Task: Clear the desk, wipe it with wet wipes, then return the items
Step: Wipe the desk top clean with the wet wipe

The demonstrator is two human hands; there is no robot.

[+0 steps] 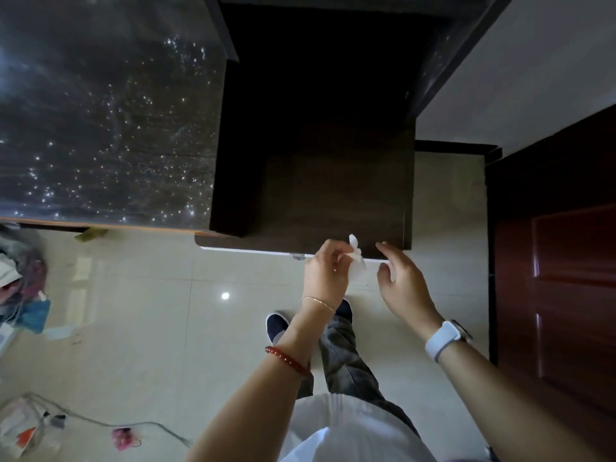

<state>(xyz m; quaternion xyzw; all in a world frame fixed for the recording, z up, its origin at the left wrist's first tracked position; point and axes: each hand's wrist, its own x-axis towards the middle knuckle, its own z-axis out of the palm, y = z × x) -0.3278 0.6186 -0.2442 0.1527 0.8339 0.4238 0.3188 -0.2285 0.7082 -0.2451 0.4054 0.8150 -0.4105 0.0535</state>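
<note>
wet wipe pinched at the worktop's near edge

glossy pale floor tiles lie below a dark wooden worktop. left hand has its grip pinching a white wet wipe at the worktop's near edge. right hand hovers just beside it, fingers spread and holding nothing, a white watch on its wrist.

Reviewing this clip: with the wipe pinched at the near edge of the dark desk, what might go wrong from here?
1. The left hand pinches the wet wipe only by its fingertips, and the right hand is open beside it; the wipe may slip to the floor.
2. The wipe looks bunched, so it may clean the dark desk only in a narrow streak.
3. A cable and loose items lie on the floor at the left, a possible trip hazard.
</note>
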